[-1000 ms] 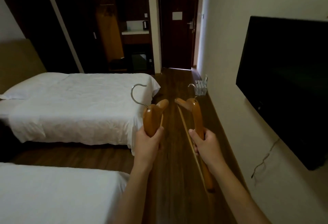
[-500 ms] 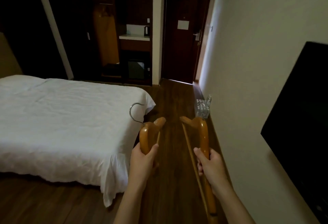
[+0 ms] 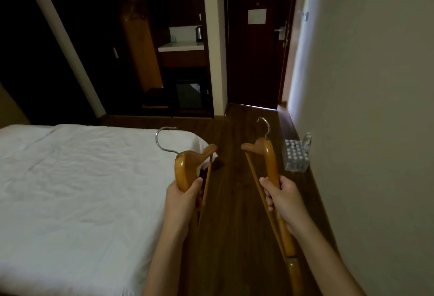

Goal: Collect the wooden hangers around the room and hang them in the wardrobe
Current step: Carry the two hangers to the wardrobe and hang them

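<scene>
While the bed fills most of what I see, I use it as my marker for everything else. Past its far end stands the wardrobe, open and very dark, and nothing I carry hangs in it yet.

Off the bed's right edge, over the wooden floor, I hold two wooden hangers. The left hanger sits at the bed's far right corner, its metal hook curling over the sheet. The right hanger is further out from the bed, toward the wall. My left hand wraps fingers and thumb round one arm of its hanger; my right hand grips an arm of the other with curled fingers.

So I judge the collecting at least partly done (two in hand) and the hanging wholly left, with the stretch past the bed's end to cover first. Whether more hangers lie about the room, I cannot tell.

Much is unclear. The wardrobe's inside is too dim to show a rail, and a tall yellowish shape in it I cannot identify. The right hanger's lower end runs out of view, and my left wrist hides the other's lower arm. Across the aisle from the bed's far corner sits a pack of bottles.
</scene>
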